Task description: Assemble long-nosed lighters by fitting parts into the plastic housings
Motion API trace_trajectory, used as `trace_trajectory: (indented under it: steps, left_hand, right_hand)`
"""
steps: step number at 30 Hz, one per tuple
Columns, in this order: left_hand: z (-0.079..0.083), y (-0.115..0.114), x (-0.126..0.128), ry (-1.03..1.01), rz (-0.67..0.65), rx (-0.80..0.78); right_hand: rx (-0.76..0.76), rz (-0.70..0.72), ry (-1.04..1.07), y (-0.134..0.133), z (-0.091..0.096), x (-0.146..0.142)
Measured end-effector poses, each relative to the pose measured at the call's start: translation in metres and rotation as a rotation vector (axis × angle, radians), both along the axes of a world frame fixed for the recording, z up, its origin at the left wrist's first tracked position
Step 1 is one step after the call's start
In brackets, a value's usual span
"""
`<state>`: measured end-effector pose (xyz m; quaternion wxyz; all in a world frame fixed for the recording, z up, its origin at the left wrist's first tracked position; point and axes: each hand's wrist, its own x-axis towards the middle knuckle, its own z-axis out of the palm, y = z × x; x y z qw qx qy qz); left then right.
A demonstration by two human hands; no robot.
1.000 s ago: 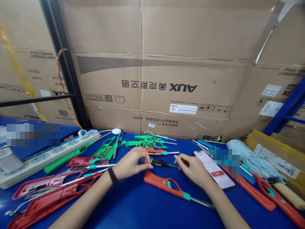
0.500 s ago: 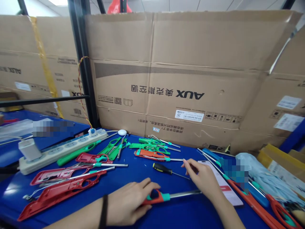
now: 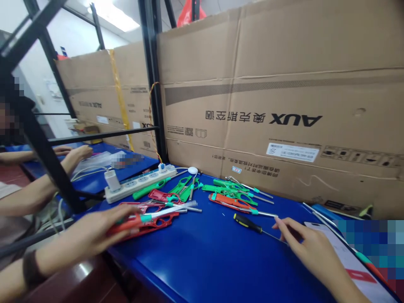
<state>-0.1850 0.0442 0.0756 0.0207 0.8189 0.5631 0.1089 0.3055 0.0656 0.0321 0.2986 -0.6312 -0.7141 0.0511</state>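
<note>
My left hand (image 3: 91, 231) lies at the table's left edge, fingers closed over the handle of a red long-nosed lighter tool (image 3: 148, 219) with a teal collar and a metal rod. That tool rests on a pile of red tools (image 3: 158, 202). My right hand (image 3: 312, 250) sits at the right, its fingertips pinched on the thin shaft of a screwdriver (image 3: 248, 221) with a black and yellow handle, which lies on the blue table (image 3: 205, 261).
Green tools (image 3: 227, 187) and a red one (image 3: 225, 201) lie near the cardboard box wall (image 3: 268, 105). A white power strip (image 3: 142, 184) with a plug sits at the back left. A phone (image 3: 350, 265) lies by my right hand. A co-worker's arms (image 3: 47, 181) are beyond a black rack post.
The view has swung left. My left hand carried the red tool from the front middle of the table over to the red pile at the left. My right hand stayed at the screwdriver shaft.
</note>
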Motion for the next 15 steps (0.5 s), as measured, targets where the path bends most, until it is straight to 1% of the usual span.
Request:
trace_trajectory:
  steps: [3, 5, 7, 8, 9, 11, 13, 15]
  left_hand:
    - [0.035, 0.022, -0.028, -0.009, 0.276, 0.169]
    - [0.057, 0.038, -0.039, -0.046, 0.405, 0.311]
    - [0.07, 0.05, -0.045, -0.127, 0.49, 0.42]
    - [0.072, 0.054, -0.046, -0.149, 0.514, 0.416]
    - [0.071, 0.056, -0.045, -0.166, 0.511, 0.371]
    - [0.057, 0.059, -0.041, -0.164, 0.445, 0.209]
    - [0.037, 0.063, -0.033, -0.163, 0.393, 0.101]
    - [0.016, 0.071, -0.023, -0.164, 0.389, 0.026]
  right_hand:
    - [-0.005, -0.024, 0.004, 0.001, -0.003, 0.0]
    - [-0.01, -0.024, -0.003, 0.003, -0.006, 0.002]
    - [-0.025, -0.001, -0.022, 0.006, -0.009, 0.005]
    - [-0.022, 0.004, -0.028, 0.007, -0.01, 0.006]
    - [-0.023, 0.011, -0.032, 0.009, -0.011, 0.007]
    - [-0.029, 0.025, -0.027, 0.01, -0.012, 0.006]
    - [-0.048, 0.049, -0.018, 0.011, -0.012, 0.004]
    - [-0.073, 0.08, -0.018, 0.01, -0.011, 0.001]
